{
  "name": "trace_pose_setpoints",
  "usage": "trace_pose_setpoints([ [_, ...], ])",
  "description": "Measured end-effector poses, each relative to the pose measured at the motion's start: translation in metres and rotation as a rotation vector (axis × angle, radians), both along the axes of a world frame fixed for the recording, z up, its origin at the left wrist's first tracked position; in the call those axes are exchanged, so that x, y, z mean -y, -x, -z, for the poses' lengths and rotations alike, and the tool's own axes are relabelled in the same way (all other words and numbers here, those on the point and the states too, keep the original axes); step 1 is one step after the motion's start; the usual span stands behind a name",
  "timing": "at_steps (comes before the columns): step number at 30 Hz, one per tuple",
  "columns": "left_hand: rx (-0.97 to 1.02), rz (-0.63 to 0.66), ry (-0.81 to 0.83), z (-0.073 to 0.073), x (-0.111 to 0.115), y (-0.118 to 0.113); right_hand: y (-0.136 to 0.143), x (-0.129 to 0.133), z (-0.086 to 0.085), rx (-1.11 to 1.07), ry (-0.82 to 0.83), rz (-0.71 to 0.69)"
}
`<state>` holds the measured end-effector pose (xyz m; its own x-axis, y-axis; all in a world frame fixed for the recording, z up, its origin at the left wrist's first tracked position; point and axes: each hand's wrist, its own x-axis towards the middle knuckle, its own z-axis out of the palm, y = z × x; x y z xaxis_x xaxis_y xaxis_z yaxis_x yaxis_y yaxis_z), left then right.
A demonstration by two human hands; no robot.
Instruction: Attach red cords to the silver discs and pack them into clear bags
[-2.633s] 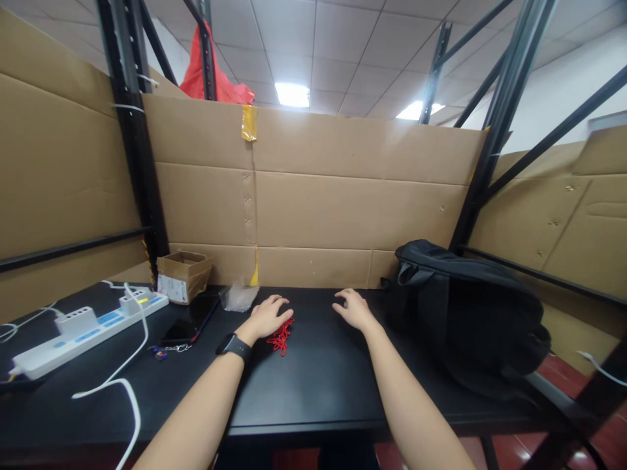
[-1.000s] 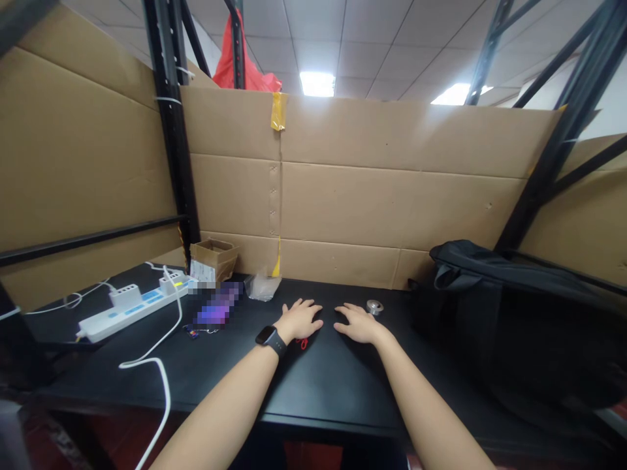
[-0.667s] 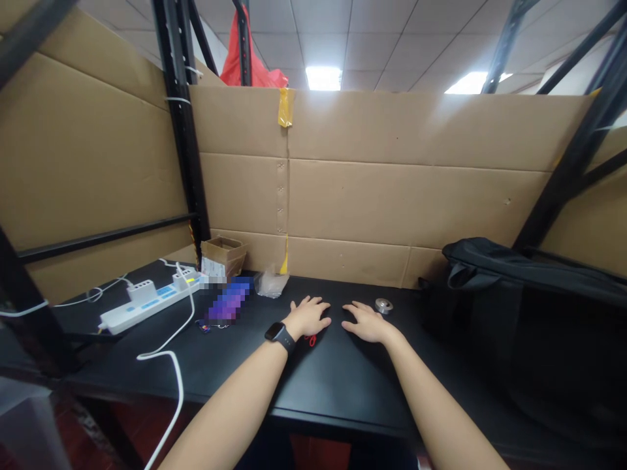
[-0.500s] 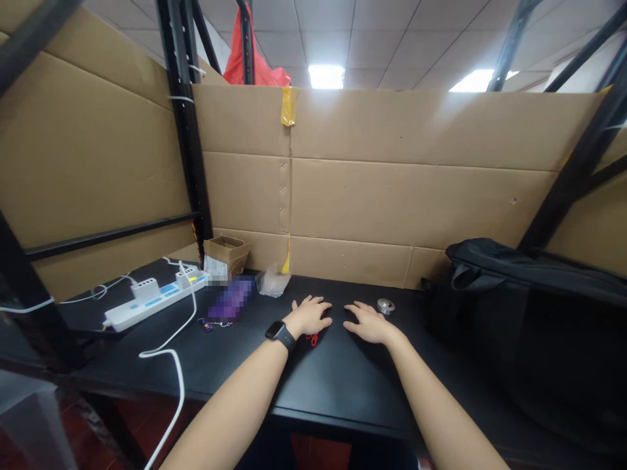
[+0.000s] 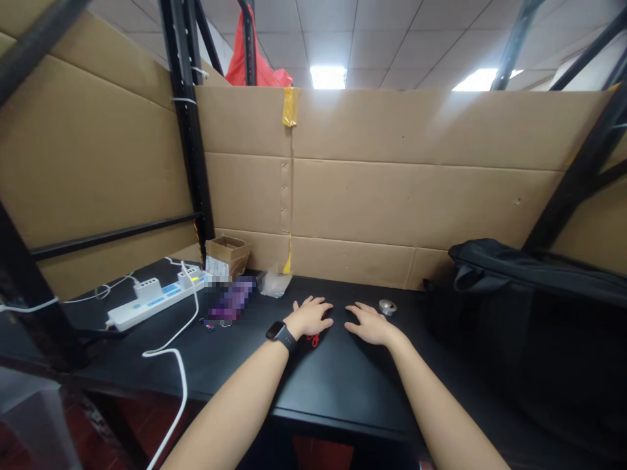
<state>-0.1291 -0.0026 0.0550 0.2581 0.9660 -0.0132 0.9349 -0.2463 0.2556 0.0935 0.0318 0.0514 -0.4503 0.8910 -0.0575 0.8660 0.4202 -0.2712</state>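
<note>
My left hand [image 5: 311, 317] rests on the black tabletop [image 5: 343, 391] with its fingers spread, a dark watch [image 5: 281, 333] on the wrist. Under its palm lies a red cord [image 5: 314, 340], mostly hidden, with a loop showing by the heel of the hand. My right hand [image 5: 368, 323] lies palm down with fingers apart and holds nothing. Just beyond it sits a small silver roll of tape [image 5: 387, 307], which the hand does not appear to touch. A gap of bare table separates the two hands.
At left are a white power strip [image 5: 159, 301] with a trailing white cable [image 5: 182, 378], a small cardboard box [image 5: 229, 254], a blurred purple item [image 5: 235, 299] and a clear plastic bag [image 5: 274, 283]. A large black bag [image 5: 529, 339] fills the right. Cardboard panels [image 5: 357, 196] enclose the back.
The whole view has shifted very slightly to the right. Both hands stay in the same place on the table.
</note>
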Motion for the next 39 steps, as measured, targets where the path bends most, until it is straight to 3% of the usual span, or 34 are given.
trace_pose_setpoints([
  [9, 0.002, -0.005, -0.017, 0.000, 0.001, 0.000, -0.001, 0.001, 0.000, -0.004, 0.000, 0.003],
  [16, 0.075, 0.012, -0.153, -0.018, 0.005, 0.001, -0.004, -0.003, -0.003, -0.074, -0.088, -0.038],
  [21, 0.018, -0.113, -0.314, -0.025, 0.002, 0.019, -0.027, -0.020, -0.011, -0.178, -0.298, 0.162],
  [25, 0.050, -0.075, -0.238, -0.023, -0.002, 0.034, -0.053, -0.034, -0.006, -0.155, -0.293, 0.274],
  [34, 0.114, -0.042, -0.185, -0.025, -0.003, 0.040, -0.069, -0.048, 0.004, -0.135, -0.241, 0.326],
  [39, 0.082, -0.080, -0.296, -0.021, 0.000, 0.029, -0.072, -0.053, 0.008, -0.149, -0.263, 0.321],
])
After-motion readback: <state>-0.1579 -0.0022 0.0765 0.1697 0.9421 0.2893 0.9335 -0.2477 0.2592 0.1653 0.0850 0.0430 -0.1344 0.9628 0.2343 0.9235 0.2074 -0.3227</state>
